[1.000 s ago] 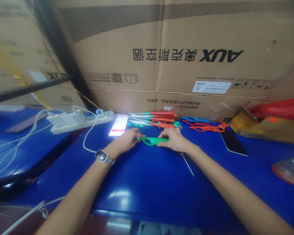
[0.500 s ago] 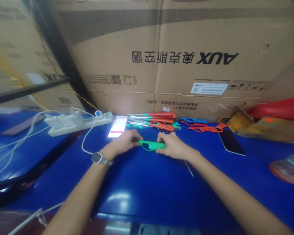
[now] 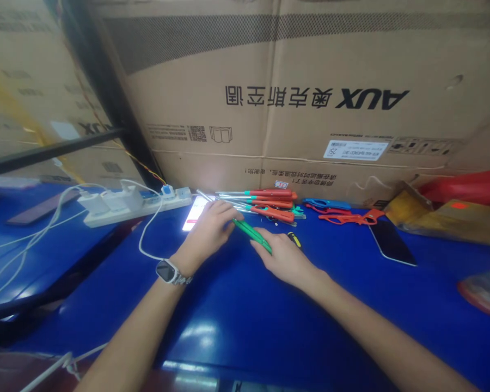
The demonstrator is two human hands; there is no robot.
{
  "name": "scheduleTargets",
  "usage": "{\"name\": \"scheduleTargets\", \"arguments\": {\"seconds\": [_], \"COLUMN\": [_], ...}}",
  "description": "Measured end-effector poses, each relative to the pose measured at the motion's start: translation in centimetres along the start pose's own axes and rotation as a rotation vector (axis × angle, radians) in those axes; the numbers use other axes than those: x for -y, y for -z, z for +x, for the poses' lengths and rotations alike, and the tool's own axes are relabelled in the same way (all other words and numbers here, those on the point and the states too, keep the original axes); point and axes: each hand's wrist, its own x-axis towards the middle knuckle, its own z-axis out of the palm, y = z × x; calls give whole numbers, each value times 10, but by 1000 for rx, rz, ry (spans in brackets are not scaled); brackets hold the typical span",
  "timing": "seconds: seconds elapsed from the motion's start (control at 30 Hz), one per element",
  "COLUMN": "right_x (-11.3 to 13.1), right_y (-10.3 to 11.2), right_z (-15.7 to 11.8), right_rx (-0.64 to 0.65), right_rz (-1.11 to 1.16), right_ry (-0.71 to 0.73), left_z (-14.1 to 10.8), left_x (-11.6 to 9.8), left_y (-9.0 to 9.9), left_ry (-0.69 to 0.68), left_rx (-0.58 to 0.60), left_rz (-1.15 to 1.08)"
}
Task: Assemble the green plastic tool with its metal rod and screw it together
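The green handle (image 3: 251, 234) has just been turned between the two hands: half a second ago it lay nearly level and showed its open loop, and now it slants and shows mostly its narrow edge. The left hand (image 3: 208, 231) is closed around the end farther from the person, and its fingers cover this part. The right hand (image 3: 288, 258) pinches the nearer end between thumb and fingers, so both grips are grasping the same piece, which is held above the middle of the blue table (image 3: 245, 326). A silver tube (image 3: 204, 194) is now seen beyond the left hand, pointing toward the lit phone (image 3: 193, 215). It seems to be in line with the handle, but the place where they may meet is hidden, so it cannot be told if they are joined. For the work in hand, this turn probably means that the narrow side is now easier to see and to reach. Just beside the right hand there is a yellow and black tool grip (image 3: 294, 238). The red-handled lighters (image 3: 271, 202) remain in their pile behind the hands, and the loose red and blue shells (image 3: 329, 204) also stay where they were, to the right of this pile.
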Motion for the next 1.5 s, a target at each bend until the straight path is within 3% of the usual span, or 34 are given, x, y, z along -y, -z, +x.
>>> {"name": "scheduleTargets", "arguments": {"seconds": [0.07, 0.17, 0.27, 0.3, 0.37, 0.43, 0.5, 0.63, 0.8, 1.27, 1.4, 1.5], "right_x": [1, -2, -6, -8, -9, -8, -7, -4, 1, 11, 10, 10], "right_y": [-2, -6, -12, -14, -18, -20, -22, -21, -22, -37, -36, -35], "right_z": [0, 1, 0, 0, 0, 0, 1, 0, -5, -10, -10, -10], "right_rx": [-24, -90, -135, -144, -162, -192, -211, -220, -168, -107, -121, -91], "right_rz": [48, 98, 163, 189, 235, 283, 346, 433, 362, 253, 335, 427], "right_ry": [-14, -41, -47, -40, -27, -26, -50, -115, -43, -115, -57, -18], "left_z": [0, -1, 1, 3, 10, 19, 26, 32, 30, 31, 29, 27], "left_x": [-7, -18, -26, -28, -33, -38, -42, -44, -42, -56, -53, -53], "left_y": [-1, -8, -23, -28, -38, -45, -47, -49, -51, -44, -45, -44], "left_ry": [60, 235, 496, 600, 703, 653, 608, 651, 685, 685, 655, 663], "left_rx": [-118, -404, -578, -561, -310, -138, -80, -149, -265, -174, -223, -190], "left_rz": [36, -21, -419, -634, -1093, -1380, -1494, -1569, -1638, -1783, -1696, -1696]}}
